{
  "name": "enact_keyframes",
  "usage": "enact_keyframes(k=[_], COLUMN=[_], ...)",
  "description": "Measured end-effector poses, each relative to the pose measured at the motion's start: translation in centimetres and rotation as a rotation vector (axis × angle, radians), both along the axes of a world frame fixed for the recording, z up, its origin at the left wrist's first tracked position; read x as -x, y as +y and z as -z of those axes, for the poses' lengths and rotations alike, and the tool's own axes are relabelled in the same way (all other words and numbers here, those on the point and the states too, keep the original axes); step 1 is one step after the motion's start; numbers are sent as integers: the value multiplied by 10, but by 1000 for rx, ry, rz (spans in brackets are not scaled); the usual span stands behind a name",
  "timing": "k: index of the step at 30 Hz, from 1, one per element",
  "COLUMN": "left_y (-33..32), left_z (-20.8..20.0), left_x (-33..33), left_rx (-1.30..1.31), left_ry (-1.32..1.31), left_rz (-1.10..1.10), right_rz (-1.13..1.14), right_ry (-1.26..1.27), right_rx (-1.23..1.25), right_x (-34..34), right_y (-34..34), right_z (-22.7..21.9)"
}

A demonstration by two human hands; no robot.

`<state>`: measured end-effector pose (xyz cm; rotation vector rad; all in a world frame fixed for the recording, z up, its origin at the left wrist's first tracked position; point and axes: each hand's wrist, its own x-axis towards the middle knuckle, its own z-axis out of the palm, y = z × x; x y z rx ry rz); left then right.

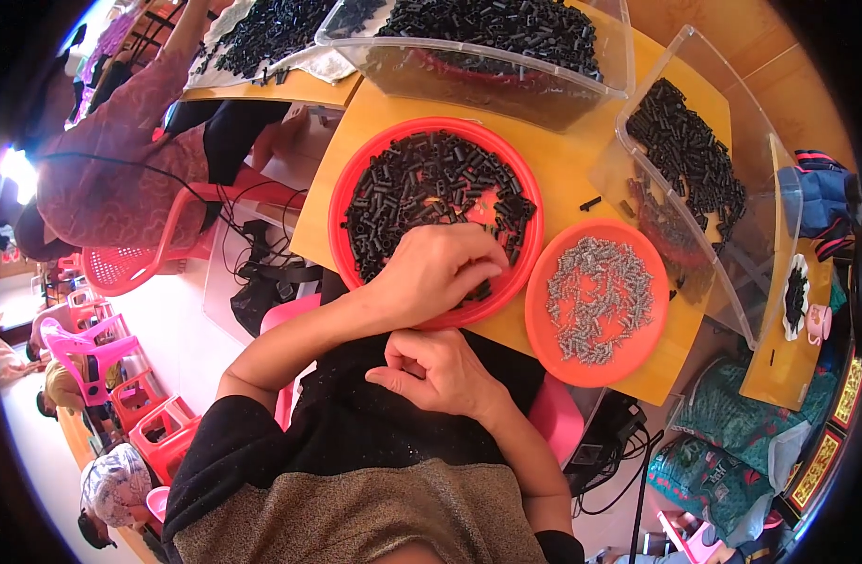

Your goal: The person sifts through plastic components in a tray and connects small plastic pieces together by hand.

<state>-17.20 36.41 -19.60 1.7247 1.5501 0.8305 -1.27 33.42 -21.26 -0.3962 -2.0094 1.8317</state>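
My left hand (440,271) reaches over the near rim of a round red basin (339,221). Its fingers bend down and close toward the thumb; whatever they pinch is hidden. Short black tube-like parts (393,183) lie heaped in the basin, its red bottom showing between them. Just below the basin, above my lap, is my right hand (442,374), fingers curled in and thumb along them. I cannot make out anything in it. Right of the basin, an orange plate (542,324) carries many small silvery metal pieces (600,296).
Clear plastic bins (487,85) with black parts stand at the far side and right of the yellow table (581,174). One loose black part (590,203) lies between. A person (130,179) sits left on a red chair (172,240). Cables (628,451) hang lower right.
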Motion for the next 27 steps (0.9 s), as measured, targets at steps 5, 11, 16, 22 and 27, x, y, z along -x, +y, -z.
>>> enact_keyframes(k=[5,11,16,22,27], left_y=[-31,-85,-130,-120,-112], left_z=[-71,-92,-89,-78,-71], left_x=[-21,-112,-214,-214,-200], left_rx=[271,220,130,91,74], left_ry=[-687,-1148,-1059,-952,-848], left_rz=[398,927,790,675,600], right_rz=[185,-79,-77,-39,-59], right_ry=[215,-57,-108,-47,-80], right_rx=[-359,-145,-185,-190,-155], right_x=[-1,16,18,20,15], right_y=[-30,-10,-9,-10,-7], right_z=[34,2,0,4,-1])
